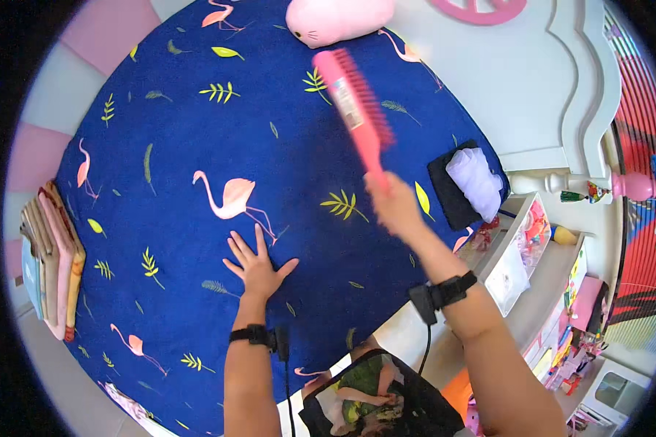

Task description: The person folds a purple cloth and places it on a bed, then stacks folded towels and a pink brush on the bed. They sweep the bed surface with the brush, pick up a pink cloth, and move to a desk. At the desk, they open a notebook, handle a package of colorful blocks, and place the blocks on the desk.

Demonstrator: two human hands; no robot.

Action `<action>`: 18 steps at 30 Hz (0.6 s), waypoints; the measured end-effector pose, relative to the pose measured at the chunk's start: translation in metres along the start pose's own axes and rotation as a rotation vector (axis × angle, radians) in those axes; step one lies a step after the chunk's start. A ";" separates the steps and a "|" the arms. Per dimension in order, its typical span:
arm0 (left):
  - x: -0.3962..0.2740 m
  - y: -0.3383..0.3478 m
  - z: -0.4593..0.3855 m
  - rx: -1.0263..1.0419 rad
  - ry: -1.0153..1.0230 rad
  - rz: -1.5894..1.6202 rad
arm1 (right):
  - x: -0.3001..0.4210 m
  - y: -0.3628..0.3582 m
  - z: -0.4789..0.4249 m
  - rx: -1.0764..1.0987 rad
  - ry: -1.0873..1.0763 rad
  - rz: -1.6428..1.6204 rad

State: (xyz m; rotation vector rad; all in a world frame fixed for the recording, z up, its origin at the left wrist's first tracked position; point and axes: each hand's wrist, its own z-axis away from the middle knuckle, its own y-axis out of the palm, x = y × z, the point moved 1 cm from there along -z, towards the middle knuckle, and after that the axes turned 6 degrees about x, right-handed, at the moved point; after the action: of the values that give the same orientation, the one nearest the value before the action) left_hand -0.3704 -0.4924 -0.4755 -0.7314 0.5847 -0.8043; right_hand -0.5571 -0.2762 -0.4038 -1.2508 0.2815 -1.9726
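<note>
A pink long-bristled brush (355, 101) is held by its handle in my right hand (396, 207), raised over a dark blue bed sheet (306, 164) with flamingos and leaves. Its bristles face right, and a label with writing is stuck on its back. My left hand (259, 273) lies on the sheet with fingers spread, below a printed flamingo, holding nothing. Both wrists wear black straps with cables.
A pink plush toy (339, 19) sits at the far edge, near the white headboard (519, 98). Folded black cloth (443, 191) and a lilac cloth (475, 183) lie at the right. Folded blankets (57, 262) stand at the left. Open drawers (503, 267) hold small items.
</note>
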 end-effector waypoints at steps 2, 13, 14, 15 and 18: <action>-0.017 0.005 -0.020 0.174 -0.095 -0.019 | -0.033 -0.024 -0.046 -0.149 -0.058 0.198; -0.029 0.021 -0.044 0.285 -0.214 -0.072 | -0.104 -0.037 -0.108 -0.223 0.185 0.413; -0.028 0.021 -0.046 0.283 -0.211 -0.059 | -0.106 -0.037 -0.105 -0.262 0.130 0.333; -0.027 0.020 -0.046 0.282 -0.211 -0.041 | -0.103 -0.035 -0.100 -0.297 0.073 0.255; -0.024 0.016 -0.045 0.269 -0.192 -0.019 | -0.084 -0.019 -0.089 -0.352 0.071 0.045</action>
State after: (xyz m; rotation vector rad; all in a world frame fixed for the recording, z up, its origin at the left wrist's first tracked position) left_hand -0.4088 -0.4815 -0.5116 -0.5594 0.2894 -0.8015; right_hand -0.6227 -0.2228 -0.4937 -1.3769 0.7110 -1.9873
